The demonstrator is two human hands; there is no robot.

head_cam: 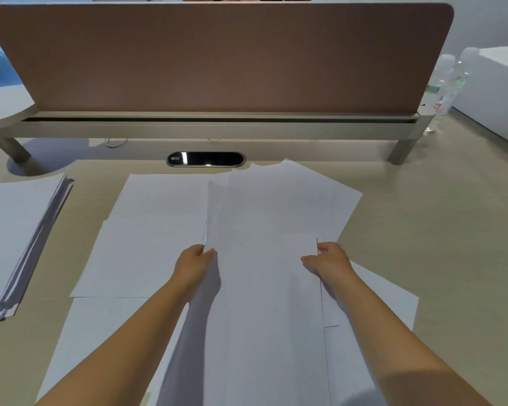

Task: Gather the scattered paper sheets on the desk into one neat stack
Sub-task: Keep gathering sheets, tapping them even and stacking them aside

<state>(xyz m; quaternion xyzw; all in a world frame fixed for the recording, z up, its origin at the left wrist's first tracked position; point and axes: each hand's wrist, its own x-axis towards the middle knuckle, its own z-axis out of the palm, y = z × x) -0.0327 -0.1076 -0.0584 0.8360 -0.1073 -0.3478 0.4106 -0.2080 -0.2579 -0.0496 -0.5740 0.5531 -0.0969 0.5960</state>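
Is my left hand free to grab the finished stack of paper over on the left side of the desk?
Probably not yet. The left hand grips one edge of the held sheets, with the right hand on the other. Nothing blocks the way to the stack.

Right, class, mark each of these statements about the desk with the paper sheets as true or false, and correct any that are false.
1. Both hands grip the same bundle of sheets, one on each side edge. True: the left hand and the right hand hold the held sheets between them.
2. A stack of paper lies at the left edge of the desk. True.
3. Every sheet has already been gathered. False: loose sheets still lie flat on the desk beside the hands.
4. The water bottles stand at the left. False: they stand at the far right, beside a white box.
5. A green screen stands behind the desk. False: the divider panel is brownish pink.
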